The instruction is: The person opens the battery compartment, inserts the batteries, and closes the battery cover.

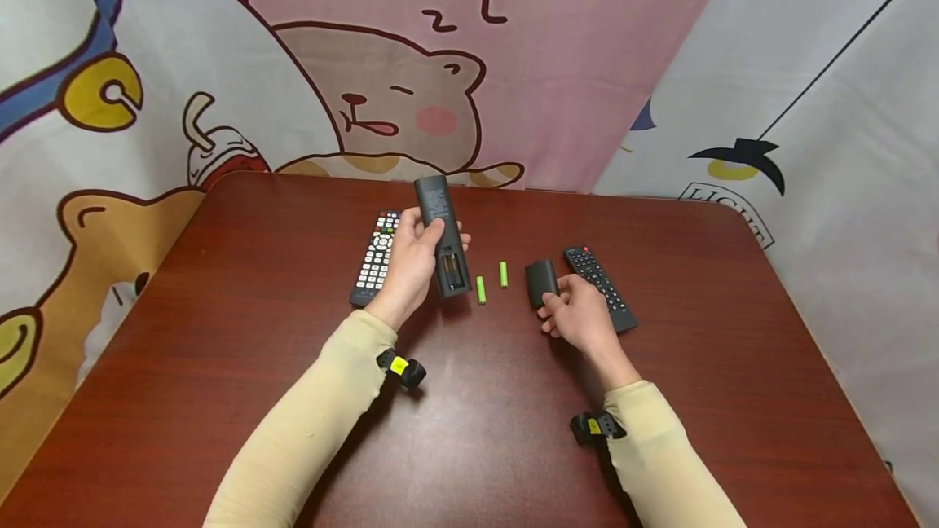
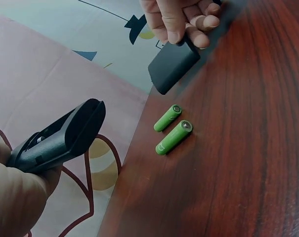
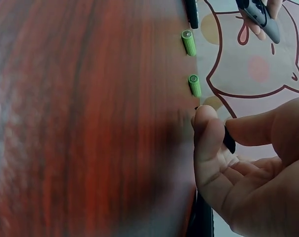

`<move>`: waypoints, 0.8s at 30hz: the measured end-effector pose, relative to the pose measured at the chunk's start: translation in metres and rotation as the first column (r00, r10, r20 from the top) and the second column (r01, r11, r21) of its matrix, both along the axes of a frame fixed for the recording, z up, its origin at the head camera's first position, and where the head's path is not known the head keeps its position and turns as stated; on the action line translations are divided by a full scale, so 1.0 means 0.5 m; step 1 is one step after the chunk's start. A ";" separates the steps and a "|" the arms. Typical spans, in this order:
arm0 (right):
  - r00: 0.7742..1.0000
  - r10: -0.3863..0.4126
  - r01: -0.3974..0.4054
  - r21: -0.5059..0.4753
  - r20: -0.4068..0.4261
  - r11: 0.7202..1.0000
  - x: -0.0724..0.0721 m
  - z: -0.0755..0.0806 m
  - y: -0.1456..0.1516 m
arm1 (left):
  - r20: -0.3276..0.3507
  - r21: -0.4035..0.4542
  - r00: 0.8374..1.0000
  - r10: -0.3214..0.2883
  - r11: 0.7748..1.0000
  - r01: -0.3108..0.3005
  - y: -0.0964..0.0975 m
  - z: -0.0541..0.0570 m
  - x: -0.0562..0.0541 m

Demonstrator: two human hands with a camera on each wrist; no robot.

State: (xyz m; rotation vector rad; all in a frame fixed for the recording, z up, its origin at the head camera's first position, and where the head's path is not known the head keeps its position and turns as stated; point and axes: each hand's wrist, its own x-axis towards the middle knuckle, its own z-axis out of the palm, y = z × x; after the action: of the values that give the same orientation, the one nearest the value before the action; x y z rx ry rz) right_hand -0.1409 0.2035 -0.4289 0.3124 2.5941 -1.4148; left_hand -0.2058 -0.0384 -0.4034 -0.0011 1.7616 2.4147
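My left hand [image 1: 413, 263] grips a black remote control [image 1: 436, 198], its back facing up and its battery compartment [image 1: 452, 269] uncovered at the near end. Between finger and thumb, my right hand [image 1: 583, 314] pinches a black battery cover [image 1: 540, 277] by its near edge. In the left wrist view the cover [image 2: 173, 66] is tilted, its smooth outer face showing. Two green batteries, a nearer one [image 1: 481, 290] and a farther one [image 1: 503, 274], lie apart on the table between the hands. Seen from the right wrist, fingers hide most of the cover [image 3: 229, 140].
A remote with white buttons [image 1: 374, 263] lies left of the left hand, partly behind it. Another black remote [image 1: 597, 279] lies beside the right hand, partly covered by it. The brown table [image 1: 469, 430] ends at a printed curtain [image 1: 557, 63] behind.
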 end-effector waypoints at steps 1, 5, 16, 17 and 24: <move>1.000 0.001 -0.001 0.011 0.003 1.000 -0.001 0.000 0.000 | 0.001 -0.001 1.000 -0.001 1.000 0.001 0.000 0.000 0.000; 1.000 0.006 -0.006 0.054 0.005 0.998 -0.002 -0.003 0.000 | 0.003 -0.002 1.000 0.000 1.000 0.000 -0.001 0.000 0.000; 1.000 0.014 -0.016 0.143 0.017 0.990 0.000 -0.004 0.001 | 0.000 0.002 1.000 0.000 1.000 0.000 -0.001 0.000 0.000; 1.000 0.014 -0.017 0.148 0.022 0.989 0.000 -0.003 0.002 | 0.001 0.001 1.000 0.000 1.000 0.000 -0.001 -0.001 -0.001; 0.999 0.023 -0.029 0.190 0.033 0.981 0.003 0.007 0.005 | -0.004 -0.002 1.000 -0.002 1.000 0.002 -0.004 -0.001 -0.002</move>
State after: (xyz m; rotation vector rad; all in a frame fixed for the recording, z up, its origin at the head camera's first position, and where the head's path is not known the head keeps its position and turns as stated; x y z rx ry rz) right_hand -0.1392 0.2060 -0.4256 0.3220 2.7024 -1.1455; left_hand -0.2067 -0.0402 -0.4040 0.0059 1.7644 2.4135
